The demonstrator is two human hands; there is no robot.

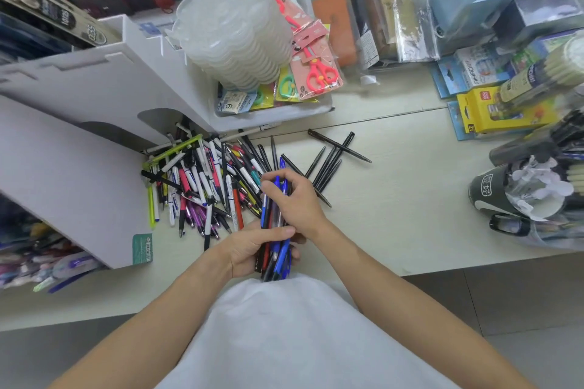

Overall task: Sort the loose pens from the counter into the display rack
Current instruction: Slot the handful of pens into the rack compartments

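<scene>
Blue and black pens, a bundle (275, 230), sit gripped in my left hand (252, 249); my right hand (294, 199) pinches their tops. Behind the bundle lies the loose pile (202, 180), beside the white display rack (79, 142). I'd square the tips before slotting.

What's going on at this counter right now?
A person is sorting pens. The left hand grips a bundle of blue and black pens, and the right hand pinches the bundle's upper ends, seemingly adding or straightening one. A big mixed pile of loose pens lies on the counter, with a few slim black pens set apart to the right. The white display rack stands on the left.
</scene>
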